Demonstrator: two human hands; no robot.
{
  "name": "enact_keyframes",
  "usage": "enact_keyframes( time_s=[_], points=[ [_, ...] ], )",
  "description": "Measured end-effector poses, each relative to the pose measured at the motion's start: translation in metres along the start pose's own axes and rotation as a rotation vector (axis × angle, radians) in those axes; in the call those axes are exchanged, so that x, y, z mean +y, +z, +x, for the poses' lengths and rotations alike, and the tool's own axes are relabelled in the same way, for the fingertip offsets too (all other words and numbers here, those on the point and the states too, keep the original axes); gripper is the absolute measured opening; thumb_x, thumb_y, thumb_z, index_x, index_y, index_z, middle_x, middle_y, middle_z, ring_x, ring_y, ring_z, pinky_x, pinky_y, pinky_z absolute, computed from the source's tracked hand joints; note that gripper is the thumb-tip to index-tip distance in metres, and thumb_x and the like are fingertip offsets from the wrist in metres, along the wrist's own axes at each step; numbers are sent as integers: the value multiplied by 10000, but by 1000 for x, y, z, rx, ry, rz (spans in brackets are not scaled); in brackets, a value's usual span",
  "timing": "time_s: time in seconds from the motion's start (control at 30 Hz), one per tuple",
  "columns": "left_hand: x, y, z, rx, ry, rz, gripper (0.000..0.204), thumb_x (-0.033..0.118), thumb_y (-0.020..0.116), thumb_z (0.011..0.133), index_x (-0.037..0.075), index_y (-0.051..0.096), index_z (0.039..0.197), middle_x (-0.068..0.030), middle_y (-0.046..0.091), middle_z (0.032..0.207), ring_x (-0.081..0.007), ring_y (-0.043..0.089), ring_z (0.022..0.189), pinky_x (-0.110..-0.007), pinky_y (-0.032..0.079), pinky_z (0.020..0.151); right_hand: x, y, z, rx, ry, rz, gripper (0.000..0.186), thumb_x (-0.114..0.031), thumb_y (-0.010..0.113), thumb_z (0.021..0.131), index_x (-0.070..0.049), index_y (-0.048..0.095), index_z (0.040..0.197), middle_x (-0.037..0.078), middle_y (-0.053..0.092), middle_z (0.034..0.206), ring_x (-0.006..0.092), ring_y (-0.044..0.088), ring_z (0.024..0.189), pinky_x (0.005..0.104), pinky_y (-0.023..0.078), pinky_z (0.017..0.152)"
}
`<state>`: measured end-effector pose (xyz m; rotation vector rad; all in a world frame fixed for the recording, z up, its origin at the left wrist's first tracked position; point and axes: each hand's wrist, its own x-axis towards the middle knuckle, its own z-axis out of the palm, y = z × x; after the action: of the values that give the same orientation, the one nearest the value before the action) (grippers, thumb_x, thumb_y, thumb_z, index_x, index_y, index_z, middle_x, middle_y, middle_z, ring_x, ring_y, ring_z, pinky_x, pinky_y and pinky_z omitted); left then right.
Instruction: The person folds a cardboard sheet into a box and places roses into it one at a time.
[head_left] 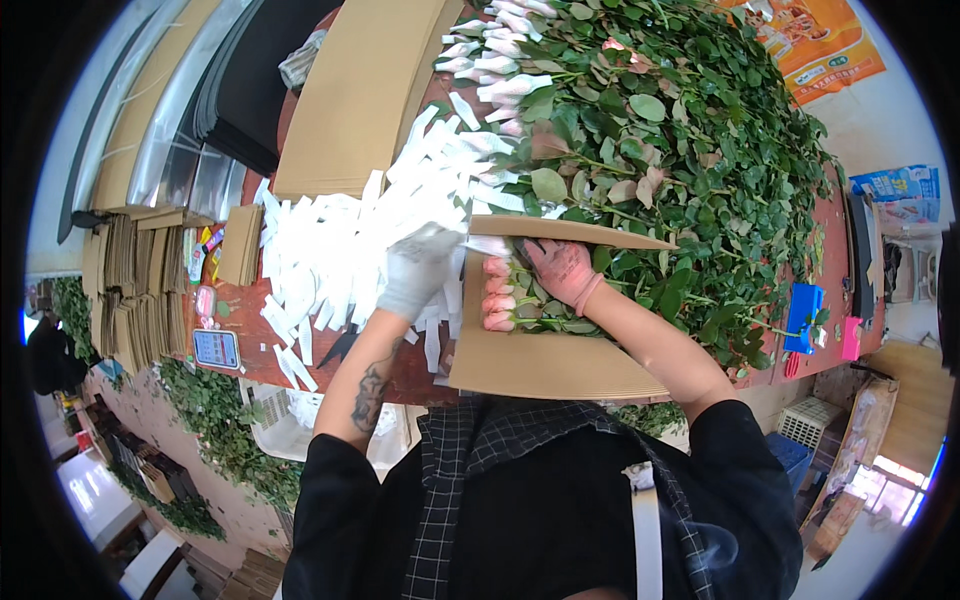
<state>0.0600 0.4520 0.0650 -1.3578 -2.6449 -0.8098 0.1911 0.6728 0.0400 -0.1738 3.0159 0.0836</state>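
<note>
Pink roses [498,302] lay stacked, heads to the left, inside a folded cardboard sheet [550,368] in front of me on the red table [395,374]. One flap stood up between them and the heap of leafy stems [690,190] beyond. My right hand [562,270], in a pink glove, was over the stems with its fingers partly bent; I couldn't tell whether they gripped anything. A white sleeve [487,245] showed between my hands. My left hand [420,268], in a pale knitted glove, was blurred over a pile of loose sleeves [315,250], its grip unclear. Those were soft, netted strips, spread across the tabletop toward a phone [217,349]. A long, smooth brown board [360,100] lay farther off, beside ruffled rows of sleeved blooms [505,62].
</note>
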Motion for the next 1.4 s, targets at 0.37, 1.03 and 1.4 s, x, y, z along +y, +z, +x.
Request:
enact_keyframes(
  time_s=[0.37,1.03,1.4],
  points=[
    [51,-31,-6,-581,191,-159,412,249,519,819,117,497,1210,-78,480,1328,-275,644,889,-371,506,739,2,-2,-2,32,6,10,362,-202,441,851,-170,541,1197,146,506,1255,308,487,1148,436,389,930],
    [4,10,0,-391,49,-626,327,34,436,795,94,636,1046,-122,631,1073,-318,618,909,-358,475,818,-21,-76,-4,-105,-9,51,214,-173,470,844,-121,591,1013,130,581,942,271,624,777,385,487,613],
    [17,-3,16,-326,88,-130,297,103,517,791,173,649,1048,-102,645,846,-263,625,763,-373,487,675,-23,-61,-1,-151,32,137,260,-336,584,786,-99,577,892,92,588,868,266,615,755,382,479,635]
  ],
)
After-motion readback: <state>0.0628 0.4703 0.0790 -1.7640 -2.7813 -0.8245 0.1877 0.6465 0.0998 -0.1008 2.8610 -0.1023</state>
